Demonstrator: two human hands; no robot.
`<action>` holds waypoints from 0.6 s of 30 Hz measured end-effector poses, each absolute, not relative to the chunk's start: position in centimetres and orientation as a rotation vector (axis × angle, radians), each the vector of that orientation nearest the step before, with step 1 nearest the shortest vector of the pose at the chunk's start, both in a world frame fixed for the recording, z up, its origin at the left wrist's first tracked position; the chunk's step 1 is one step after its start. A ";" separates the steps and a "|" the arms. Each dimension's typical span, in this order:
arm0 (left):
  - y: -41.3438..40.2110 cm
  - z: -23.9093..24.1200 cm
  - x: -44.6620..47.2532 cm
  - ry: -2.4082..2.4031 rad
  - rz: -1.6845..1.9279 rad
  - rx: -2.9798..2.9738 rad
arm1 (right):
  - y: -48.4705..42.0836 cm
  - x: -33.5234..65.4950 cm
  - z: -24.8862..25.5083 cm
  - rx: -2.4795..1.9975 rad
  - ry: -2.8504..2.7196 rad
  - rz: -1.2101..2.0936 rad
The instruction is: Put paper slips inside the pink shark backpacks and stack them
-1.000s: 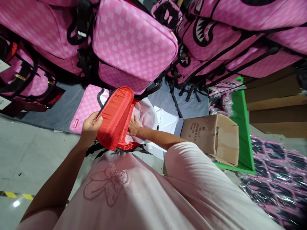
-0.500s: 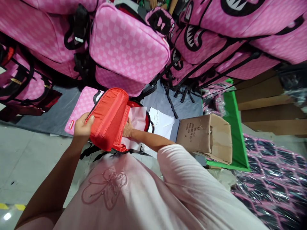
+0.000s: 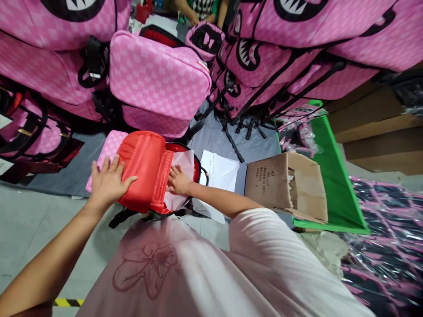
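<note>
An unzipped backpack lies before me with its red-lined flap point(image 3: 142, 169) folded out to the left. My left hand point(image 3: 108, 180) rests on that flap, fingers spread, pressing near its left edge. Inside the bag's main part is a white paper sheet point(image 3: 185, 160), and on it lies my right hand point(image 3: 179, 179), fingers apart and holding nothing. Under the flap's left side shows a pink checkered panel point(image 3: 110, 143). The black-edged rim point(image 3: 198, 169) of the bag curves round the right of the sheet.
White papers point(image 3: 220, 171) lie right of the bag, beside an open cardboard box point(image 3: 269, 185). A green bin point(image 3: 343, 189) stands behind the box. Stacked pink backpacks point(image 3: 158, 83) line the far side. Plastic-wrapped packs point(image 3: 390, 237) sit at right. Another person's hands point(image 3: 194, 17) show at the top.
My left hand has let go of the flap's edge and now lies spread on it. The flap has come down flatter to the left. My right hand stays on the sheet, fingers more spread.
</note>
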State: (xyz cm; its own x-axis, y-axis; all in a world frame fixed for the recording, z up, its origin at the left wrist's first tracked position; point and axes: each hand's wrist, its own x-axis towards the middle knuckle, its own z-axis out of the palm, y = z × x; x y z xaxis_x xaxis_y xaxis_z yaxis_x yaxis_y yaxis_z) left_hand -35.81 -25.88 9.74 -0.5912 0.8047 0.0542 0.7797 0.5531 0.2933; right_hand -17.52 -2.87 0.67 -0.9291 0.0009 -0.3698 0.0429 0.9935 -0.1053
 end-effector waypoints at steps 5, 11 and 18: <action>-22.0 9.7 -32.0 2.919 0.453 1.032 | 2.1 -11.6 4.7 0.262 2.836 -0.061; -14.6 8.1 -27.8 2.715 0.787 1.239 | 4.7 -9.7 5.5 0.018 2.733 -0.017; -13.6 4.2 -26.8 2.796 0.846 0.966 | 5.2 -10.7 5.1 -0.248 2.647 0.078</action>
State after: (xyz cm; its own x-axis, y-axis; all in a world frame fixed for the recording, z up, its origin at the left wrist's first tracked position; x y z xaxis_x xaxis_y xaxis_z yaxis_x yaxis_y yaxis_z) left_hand -26.80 -13.62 4.19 -0.8009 0.5879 0.1136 0.5523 0.6519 0.5197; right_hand -10.66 5.22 5.09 -0.8698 -0.1616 -0.4661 -0.1889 0.9819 0.0120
